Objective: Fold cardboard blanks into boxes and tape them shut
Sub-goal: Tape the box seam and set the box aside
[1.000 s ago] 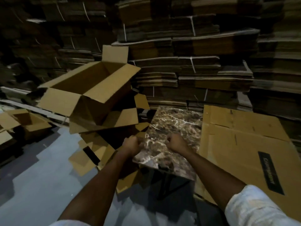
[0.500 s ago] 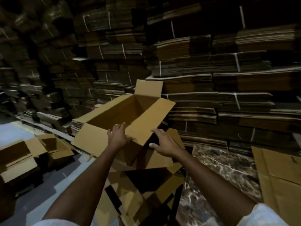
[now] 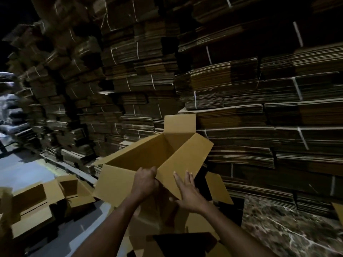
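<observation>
Moved up to the box (image 3: 148, 153), left grip (image 3: 144, 182) clasps its corner and right grip (image 3: 187, 193) lies flat-fingered

open box (image 3: 144, 154): plain brown walls and flaps, no print read
strapped blank stacks (image 3: 241, 86): white straps only, no lettering made out
folded boxes on floor (image 3: 78, 198): showed unmarked faces
marbled slab (image 3: 287, 229): veined pattern, no writing
overall: nothing legible anywhere; dim and blurred
</observation>
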### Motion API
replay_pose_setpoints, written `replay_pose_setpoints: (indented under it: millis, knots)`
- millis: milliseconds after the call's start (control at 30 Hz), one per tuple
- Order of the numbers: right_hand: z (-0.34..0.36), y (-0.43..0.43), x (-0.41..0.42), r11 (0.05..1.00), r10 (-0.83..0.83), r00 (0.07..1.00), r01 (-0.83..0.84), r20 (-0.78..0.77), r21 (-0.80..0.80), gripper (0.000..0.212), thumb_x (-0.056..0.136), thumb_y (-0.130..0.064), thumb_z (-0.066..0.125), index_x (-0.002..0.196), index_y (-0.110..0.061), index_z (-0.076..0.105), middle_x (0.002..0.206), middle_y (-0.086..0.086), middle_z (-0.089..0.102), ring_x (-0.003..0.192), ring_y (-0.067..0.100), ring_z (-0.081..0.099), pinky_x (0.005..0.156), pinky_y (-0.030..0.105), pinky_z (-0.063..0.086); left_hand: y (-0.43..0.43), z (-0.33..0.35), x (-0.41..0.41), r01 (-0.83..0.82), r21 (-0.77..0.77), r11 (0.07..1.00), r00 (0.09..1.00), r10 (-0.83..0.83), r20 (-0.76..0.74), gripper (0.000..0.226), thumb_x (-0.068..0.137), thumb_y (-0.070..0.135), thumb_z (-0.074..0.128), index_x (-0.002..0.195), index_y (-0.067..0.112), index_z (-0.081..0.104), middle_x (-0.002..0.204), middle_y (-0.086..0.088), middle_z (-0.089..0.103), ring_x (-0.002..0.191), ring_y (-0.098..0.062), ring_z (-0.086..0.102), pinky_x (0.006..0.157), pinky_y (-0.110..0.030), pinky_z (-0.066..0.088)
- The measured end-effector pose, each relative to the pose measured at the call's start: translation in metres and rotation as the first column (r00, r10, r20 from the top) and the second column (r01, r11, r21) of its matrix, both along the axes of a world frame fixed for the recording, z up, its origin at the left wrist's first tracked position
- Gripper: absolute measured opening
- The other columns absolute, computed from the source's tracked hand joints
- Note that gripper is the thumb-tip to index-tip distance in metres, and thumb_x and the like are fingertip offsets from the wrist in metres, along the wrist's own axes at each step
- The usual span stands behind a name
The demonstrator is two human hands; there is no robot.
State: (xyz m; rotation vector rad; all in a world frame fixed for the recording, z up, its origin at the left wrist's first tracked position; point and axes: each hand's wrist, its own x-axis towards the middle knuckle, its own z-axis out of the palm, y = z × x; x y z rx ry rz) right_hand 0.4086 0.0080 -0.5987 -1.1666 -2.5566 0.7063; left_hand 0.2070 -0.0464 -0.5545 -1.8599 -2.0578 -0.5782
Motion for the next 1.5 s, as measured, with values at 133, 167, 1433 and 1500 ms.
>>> replay_pose_setpoints:
  millis: [133, 167, 1433, 1500]
  knots:
    - [0.012, -0.024, 0.019, 1.000, -0.009, 0.990, 0.010, -0.143, 0.005, 0.123, 0.079, -0.073, 0.070, 0.150, -0.052, -0.028, 0.157, 0.002, -0.046, 0.146, 0.030, -0.039, 0.121, 0.063, 0.011, -0.020, 0.025, 0.024, 0.118, 0.177, 0.977, 0.992, -0.107, -0.071, 0.015, 0.076, 0.013, 0.066, 0.073, 0.023, 0.055, 0.060, 0.003, 0.055, 0.053, -0.017, 0.051, 0.076, -0.039, 0.054]
    - [0.016, -0.035, 0.029, 1.000, 0.004, 0.988, -0.005, -0.154, -0.006, 0.131, 0.071, -0.079, 0.071, 0.149, -0.052, -0.030, 0.155, 0.000, -0.049, 0.145, 0.029, -0.041, 0.120, 0.064, 0.009, -0.029, 0.030, 0.032, 0.142, 0.196, 0.970, 0.988, -0.126, -0.090, 0.016, 0.074, 0.013, 0.069, 0.073, 0.022, 0.056, 0.059, 0.002, 0.055, 0.053, -0.017, 0.051, 0.073, -0.040, 0.055]
    - [0.099, -0.408, 0.613, 0.306, -0.779, 0.566, 0.720, -0.272, 0.622, 0.071, 0.097, -0.046, 0.059, 0.157, -0.028, 0.025, 0.169, 0.014, 0.010, 0.157, 0.031, -0.004, 0.125, 0.051, -0.002, -0.215, -0.045, 0.687, 0.051, 0.037, 0.998, -0.696, 0.009, 0.718, 0.046, 0.081, 0.032, 0.077, 0.113, -0.001, 0.069, 0.112, -0.016, 0.073, 0.095, -0.030, 0.073, 0.081, -0.046, 0.061]
    - [0.073, -0.413, 0.646, 0.260, -0.833, 0.472, 0.794, -0.288, 0.550, 0.078, 0.092, -0.058, 0.059, 0.156, -0.029, 0.024, 0.169, 0.018, 0.003, 0.156, 0.036, -0.008, 0.120, 0.057, -0.002, -0.225, -0.080, 0.692, 0.159, -0.020, 0.987, -0.723, 0.130, 0.678, 0.035, 0.092, 0.028, 0.069, 0.112, 0.000, 0.069, 0.114, -0.020, 0.071, 0.100, -0.036, 0.070, 0.092, -0.050, 0.057]
